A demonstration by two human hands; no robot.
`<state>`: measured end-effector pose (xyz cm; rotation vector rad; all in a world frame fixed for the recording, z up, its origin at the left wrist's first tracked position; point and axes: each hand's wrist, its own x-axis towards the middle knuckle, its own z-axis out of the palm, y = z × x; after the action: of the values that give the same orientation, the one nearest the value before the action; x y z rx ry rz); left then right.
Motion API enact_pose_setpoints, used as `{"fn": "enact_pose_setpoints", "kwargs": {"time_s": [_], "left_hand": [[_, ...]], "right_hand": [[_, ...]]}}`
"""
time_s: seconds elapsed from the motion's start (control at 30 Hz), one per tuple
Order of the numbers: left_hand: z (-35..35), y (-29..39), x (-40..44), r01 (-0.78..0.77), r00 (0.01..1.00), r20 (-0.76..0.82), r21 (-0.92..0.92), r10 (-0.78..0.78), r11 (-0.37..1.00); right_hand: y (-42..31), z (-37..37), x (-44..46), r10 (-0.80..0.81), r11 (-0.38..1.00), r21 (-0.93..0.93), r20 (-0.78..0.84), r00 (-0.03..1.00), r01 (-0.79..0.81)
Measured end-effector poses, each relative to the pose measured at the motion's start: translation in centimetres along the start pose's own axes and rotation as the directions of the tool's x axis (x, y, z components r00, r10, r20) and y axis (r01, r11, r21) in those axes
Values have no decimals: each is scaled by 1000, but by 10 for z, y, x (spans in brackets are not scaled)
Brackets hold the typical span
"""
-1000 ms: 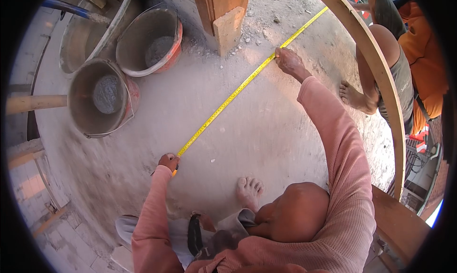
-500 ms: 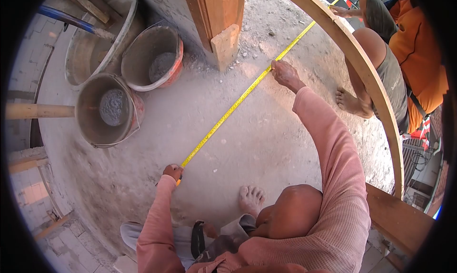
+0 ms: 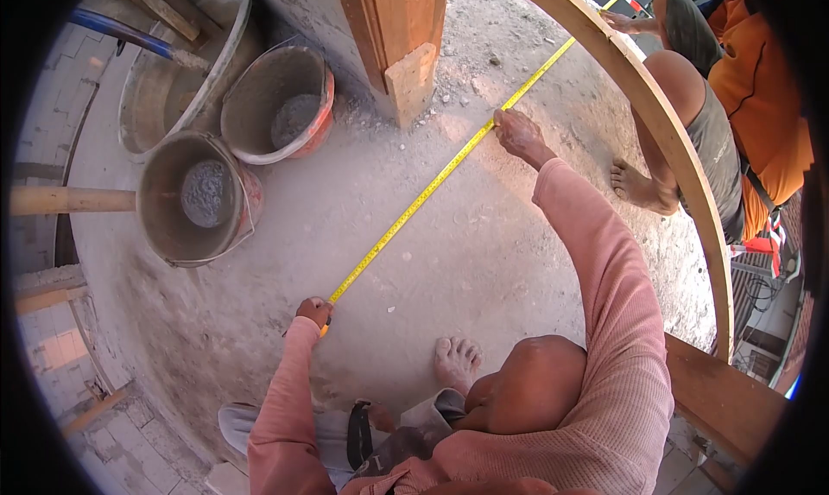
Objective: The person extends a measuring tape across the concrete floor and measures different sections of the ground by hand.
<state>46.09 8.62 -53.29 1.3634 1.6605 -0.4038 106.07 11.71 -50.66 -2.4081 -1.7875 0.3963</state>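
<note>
A yellow tape measure [image 3: 414, 205] stretches in a straight line over the grey dusty floor, from lower left to upper right. At its lower end my left hand [image 3: 314, 311] is closed around the tape's case, of which a yellow-orange edge shows. My right hand [image 3: 520, 136] pinches the blade further up, near the foot of the wooden post. Beyond the curved wooden strip, the blade's far part reaches another person's hand [image 3: 618, 22]; whether that hand grips it is too small to tell.
Two buckets [image 3: 192, 236] [image 3: 275, 106] with grey mix and a large tub [image 3: 138, 106] stand at upper left. A wooden post [image 3: 406, 72] rises at top centre. A curved wooden strip [image 3: 673, 106] arcs on the right, with a crouching person in orange [image 3: 760, 89] behind it.
The view has tilted slightly, so the buckets and post sit lower and my hands appear shifted. Both hands keep their hold on the tape. The other person's hand has come into clearer view.
</note>
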Motion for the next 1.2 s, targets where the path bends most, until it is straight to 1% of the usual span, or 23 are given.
{"fn": "enact_pose_setpoints", "kwargs": {"time_s": [0.13, 0.33, 0.53, 0.63, 0.8, 1.03, 1.13, 1.2], "left_hand": [[2, -7, 5, -29, 1000, -2, 26, 30, 999], [2, -9, 7, -27, 1000, -5, 33, 28, 999], [3, -9, 8, -24, 1000, 5, 7, 24, 1000], [1, -6, 5, -12, 1000, 5, 27, 12, 1000], [1, -5, 4, -31, 1000, -3, 15, 31, 999], [1, -2, 1, -37, 999, -8, -8, 37, 999], [2, -7, 6, -41, 999, -3, 9, 41, 999], [1, -7, 2, 3, 1000, 20, 1, -3, 1000]], "right_hand": [[-1, 1, 0, -6, 1000, -24, -6, 1000, 6], [-3, -2, 0, 5, 1000, -25, 13, 1000, -4], [-2, 0, 0, 0, 1000, -14, 5, 1000, 0], [0, 2, 1, 1, 1000, -12, 0, 1000, -1], [0, 4, 1, 7, 1000, -16, -14, 1000, -7], [-1, 0, 0, 11, 1000, -17, 15, 1000, -10], [-1, 1, -2, 6, 1000, -24, 14, 1000, -6], [-1, 1, -1, 7, 1000, -26, 3, 1000, -6]]}}
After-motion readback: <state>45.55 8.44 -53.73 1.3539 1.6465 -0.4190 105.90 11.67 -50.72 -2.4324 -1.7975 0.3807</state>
